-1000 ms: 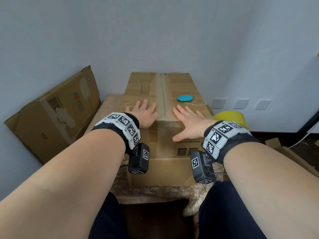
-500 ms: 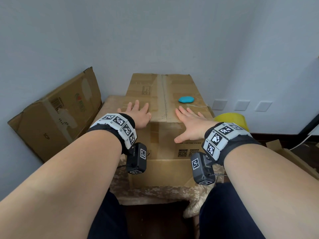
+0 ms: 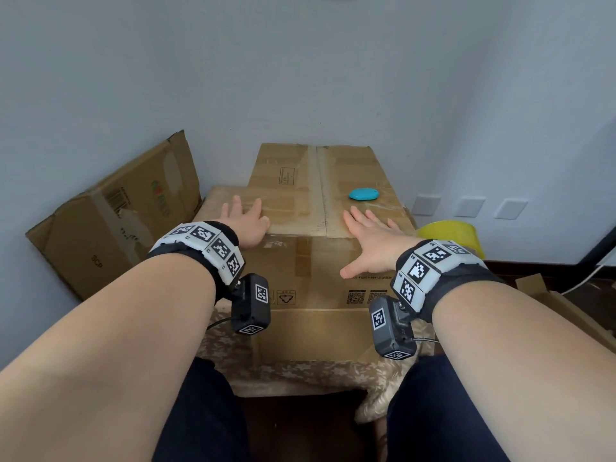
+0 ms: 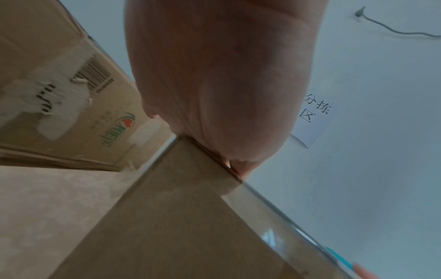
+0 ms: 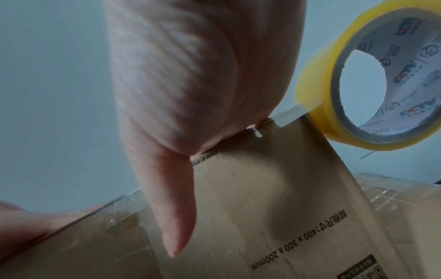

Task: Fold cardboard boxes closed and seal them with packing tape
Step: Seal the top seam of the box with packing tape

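The left hand (image 3: 245, 221) had been slid outward from the taped centre seam to the near-left corner of the cardboard box (image 3: 320, 208) on the cloth-covered table (image 3: 300, 375), both it and the right hand (image 3: 373, 245) kept flat and spread, so the tape was judged pressed down.

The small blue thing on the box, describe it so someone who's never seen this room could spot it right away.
Find the closed cardboard box in the corner, under both flat hands. On its top's right half, just beyond the right hand, lies a turquoise oval object. It is the only bright blue thing there.
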